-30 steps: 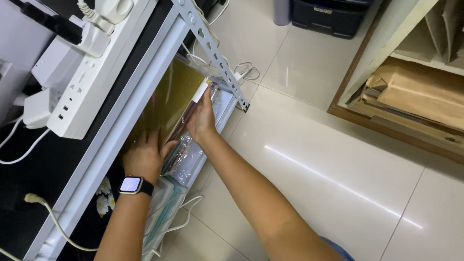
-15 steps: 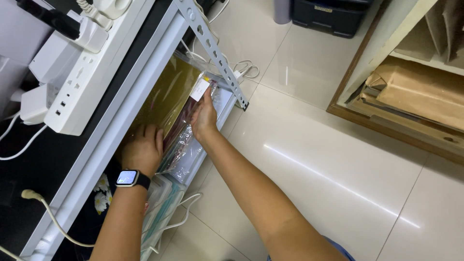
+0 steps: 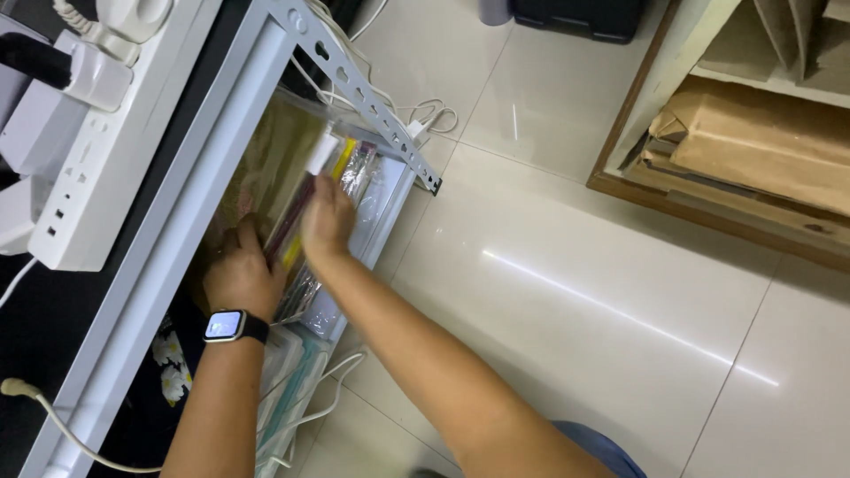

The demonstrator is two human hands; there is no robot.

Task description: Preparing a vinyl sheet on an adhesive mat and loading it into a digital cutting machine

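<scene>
Both hands under white metal shelf frame (image 3: 350, 75), among clear plastic packets of coloured sheets (image 3: 341, 168) standing on low white shelf (image 3: 390, 208); right hand (image 3: 326, 221) fingers flat against packet, parting stack; left hand (image 3: 241, 273), black smartwatch (image 3: 228, 325) on wrist, curled over packet edges, grip unclear; white power strip (image 3: 97, 159) above left.

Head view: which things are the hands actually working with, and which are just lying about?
In hand:
left hand
right hand
clear plastic packets
lower shelf

Lying about:
power strip
white cables
brown paper
dark bin
</scene>
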